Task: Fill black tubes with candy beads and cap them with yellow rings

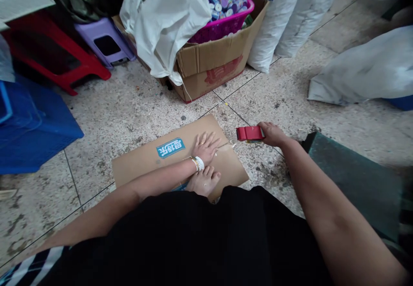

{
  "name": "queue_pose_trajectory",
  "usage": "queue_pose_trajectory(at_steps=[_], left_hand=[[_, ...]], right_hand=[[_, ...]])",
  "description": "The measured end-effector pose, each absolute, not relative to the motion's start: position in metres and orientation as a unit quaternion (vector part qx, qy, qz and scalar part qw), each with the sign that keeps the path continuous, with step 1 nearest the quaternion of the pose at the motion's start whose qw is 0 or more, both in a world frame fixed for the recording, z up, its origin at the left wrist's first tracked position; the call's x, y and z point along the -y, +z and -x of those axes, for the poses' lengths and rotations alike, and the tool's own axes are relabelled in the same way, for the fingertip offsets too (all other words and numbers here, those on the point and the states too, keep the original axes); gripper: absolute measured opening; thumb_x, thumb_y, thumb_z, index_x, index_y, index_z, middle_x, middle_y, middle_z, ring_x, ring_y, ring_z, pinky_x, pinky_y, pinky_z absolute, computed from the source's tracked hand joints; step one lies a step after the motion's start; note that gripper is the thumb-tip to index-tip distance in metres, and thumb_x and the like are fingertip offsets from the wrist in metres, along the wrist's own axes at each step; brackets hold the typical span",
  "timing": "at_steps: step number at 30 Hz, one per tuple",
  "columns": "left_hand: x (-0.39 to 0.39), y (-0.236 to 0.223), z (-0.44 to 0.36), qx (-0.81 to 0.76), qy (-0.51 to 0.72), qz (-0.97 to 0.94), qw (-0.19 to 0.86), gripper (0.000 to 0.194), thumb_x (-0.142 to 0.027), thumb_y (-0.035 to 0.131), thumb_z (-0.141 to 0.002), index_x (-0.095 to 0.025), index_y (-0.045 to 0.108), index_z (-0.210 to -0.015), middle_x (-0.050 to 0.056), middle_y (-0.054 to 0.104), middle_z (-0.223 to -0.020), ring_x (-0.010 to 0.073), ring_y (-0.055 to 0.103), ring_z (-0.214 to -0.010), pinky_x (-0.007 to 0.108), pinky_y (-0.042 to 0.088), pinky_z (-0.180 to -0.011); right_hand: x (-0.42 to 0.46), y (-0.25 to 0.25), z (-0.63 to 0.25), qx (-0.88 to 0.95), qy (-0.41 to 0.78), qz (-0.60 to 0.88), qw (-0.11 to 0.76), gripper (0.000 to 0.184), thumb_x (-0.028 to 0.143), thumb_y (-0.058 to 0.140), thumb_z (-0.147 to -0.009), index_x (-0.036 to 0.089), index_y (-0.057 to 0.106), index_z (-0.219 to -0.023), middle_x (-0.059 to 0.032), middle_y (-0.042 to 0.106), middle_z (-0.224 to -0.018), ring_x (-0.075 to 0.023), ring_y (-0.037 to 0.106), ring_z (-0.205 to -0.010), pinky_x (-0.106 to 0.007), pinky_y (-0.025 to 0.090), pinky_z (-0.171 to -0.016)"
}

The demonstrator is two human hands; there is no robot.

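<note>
A flattened cardboard box (142,161) with a blue printed label lies on the floor in front of me. My left hand (205,148) presses flat on it with the fingers spread, near the seam at its right part. One bare foot (204,181) also rests on the cardboard, just below that hand. To the right, past the cardboard's edge, my right hand (272,134) grips a red tape dispenser (248,133). A small whitish strip shows at the seam between the two; I cannot tell whether it joins the dispenser.
A carton (206,68) holding a pink basket (222,24) of small containers stands ahead. White sacks (271,23) lean beside it. Blue bins (35,126), a red stool (64,57) and a purple stool (106,40) are left. A dark green box-like object (351,178) sits right.
</note>
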State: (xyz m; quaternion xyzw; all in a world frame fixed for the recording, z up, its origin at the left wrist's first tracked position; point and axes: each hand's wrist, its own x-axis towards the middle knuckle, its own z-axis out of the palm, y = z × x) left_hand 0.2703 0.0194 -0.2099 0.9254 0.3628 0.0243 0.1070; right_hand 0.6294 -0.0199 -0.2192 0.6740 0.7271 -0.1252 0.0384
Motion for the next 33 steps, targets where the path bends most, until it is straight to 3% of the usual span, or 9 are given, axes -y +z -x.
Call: queue_pose_trajectory(at_steps=[9, 20, 24, 33], left_hand=[[-0.016, -0.205, -0.271, -0.369, 0.017, -0.926, 0.083, 0.046, -0.038, 0.035, -0.098, -0.034, 0.043, -0.143, 0.002, 0.029, -0.157, 0.0335, 0.022, -0.144, 0.059, 0.015, -0.116], [-0.019, -0.202, -0.272, -0.354, -0.007, -0.933, 0.064, 0.048, -0.04, 0.036, -0.097, -0.032, 0.042, -0.144, 0.004, 0.03, -0.157, 0.0351, 0.026, -0.141, 0.058, 0.021, -0.113], [-0.025, -0.198, -0.268, -0.336, -0.018, -0.939, 0.064, 0.047, -0.042, 0.038, -0.096, -0.031, 0.045, -0.141, 0.003, 0.031, -0.156, 0.0339, 0.029, -0.139, 0.056, 0.025, -0.111], [-0.027, -0.199, -0.267, -0.338, -0.02, -0.938, 0.071, 0.048, -0.04, 0.039, -0.095, -0.03, 0.045, -0.141, 0.002, 0.026, -0.158, 0.0331, 0.026, -0.141, 0.055, 0.02, -0.113]], right_hand=[[0.016, -0.208, -0.632, -0.724, -0.112, -0.68, 0.038, 0.054, 0.014, 0.059, -0.067, 0.017, 0.047, -0.119, -0.0148, 0.057, -0.116, -0.0325, 0.051, -0.106, -0.04, 0.041, -0.085], [0.003, -0.274, -0.603, -0.71, -0.168, -0.682, 0.051, 0.036, 0.028, 0.058, -0.08, 0.018, 0.049, -0.113, -0.0154, 0.06, -0.113, -0.0316, 0.055, -0.1, -0.04, 0.043, -0.079], [-0.006, -0.279, -0.601, -0.725, -0.167, -0.667, 0.033, 0.037, 0.02, 0.056, -0.078, 0.019, 0.049, -0.115, -0.015, 0.059, -0.114, -0.0309, 0.054, -0.102, -0.04, 0.042, -0.082], [-0.012, -0.28, -0.629, -0.757, -0.171, -0.631, 0.0, 0.049, 0.011, 0.058, -0.071, 0.017, 0.049, -0.118, -0.0144, 0.059, -0.116, -0.0292, 0.052, -0.103, -0.038, 0.039, -0.087]])
